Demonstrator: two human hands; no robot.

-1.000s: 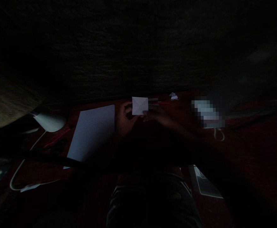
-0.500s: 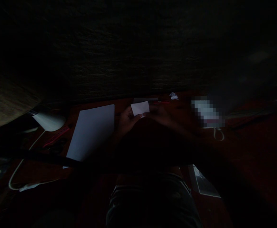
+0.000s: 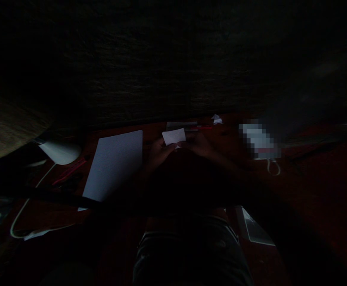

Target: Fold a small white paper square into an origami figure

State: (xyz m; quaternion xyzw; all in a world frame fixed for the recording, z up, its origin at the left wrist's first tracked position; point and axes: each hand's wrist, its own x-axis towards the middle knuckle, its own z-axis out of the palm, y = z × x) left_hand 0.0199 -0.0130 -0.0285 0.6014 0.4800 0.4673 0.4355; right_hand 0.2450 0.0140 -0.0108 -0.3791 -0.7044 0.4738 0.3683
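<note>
The scene is very dark. A small white folded paper is held between both hands above a reddish-brown table. My left hand grips its lower left part with the fingers closed on it. My right hand pinches its right edge. A large white sheet lies flat just left of my left hand.
A white lamp head and a white cable lie at the left, with red pens beside them. A red pen and a small paper scrap sit behind the hands. Another paper lies near the front right.
The small paper went from a full upright square to a shorter, tilted shape as my hands folded or tipped it. Both hands stayed close around it.
</note>
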